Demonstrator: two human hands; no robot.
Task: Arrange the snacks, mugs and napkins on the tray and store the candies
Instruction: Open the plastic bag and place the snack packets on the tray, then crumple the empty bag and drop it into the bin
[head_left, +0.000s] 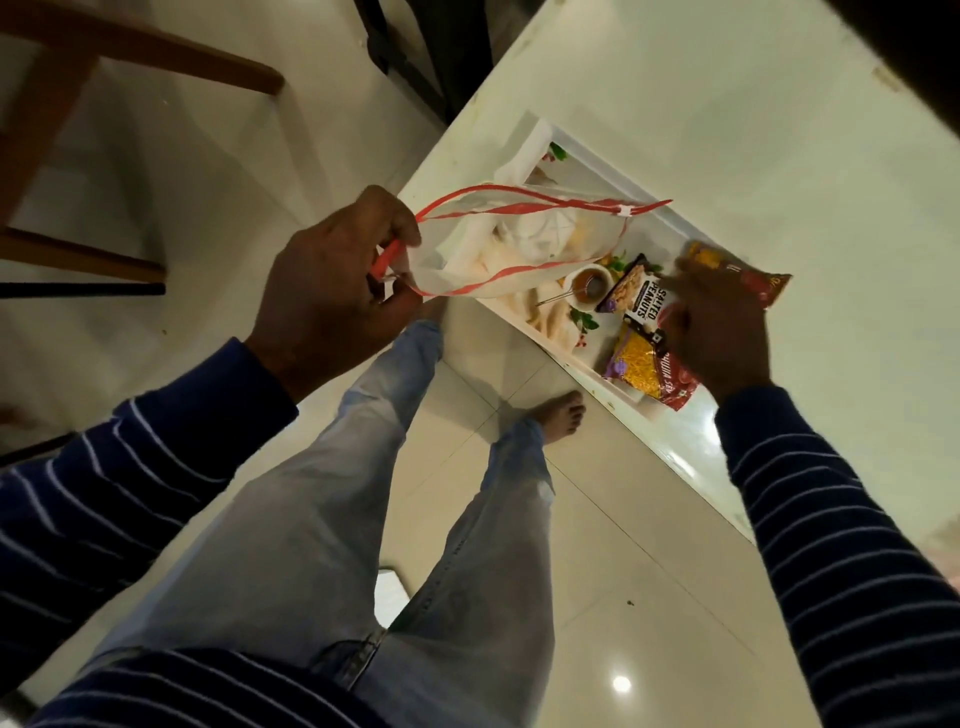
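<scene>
My left hand (332, 286) grips one corner of a clear zip bag with red edges (511, 244), held open in the air over the left part of the white tray (610, 387). In the tray lie white napkins (535, 228), a small cup of brown liquid with a spoon (589, 285), a black salted-peanuts packet (636, 291) and a yellow sev packet (641, 366). My right hand (717, 332) rests, fingers down, on the packets at the tray's right end. A red and yellow snack packet (743, 273) lies just beyond that hand. No candies or mugs are visible.
The tray sits near the front edge of a white table (753, 130). My legs and a bare foot (558, 415) stand on the pale tiled floor. A wooden chair (78, 130) stands at the far left, dark furniture behind the table's corner.
</scene>
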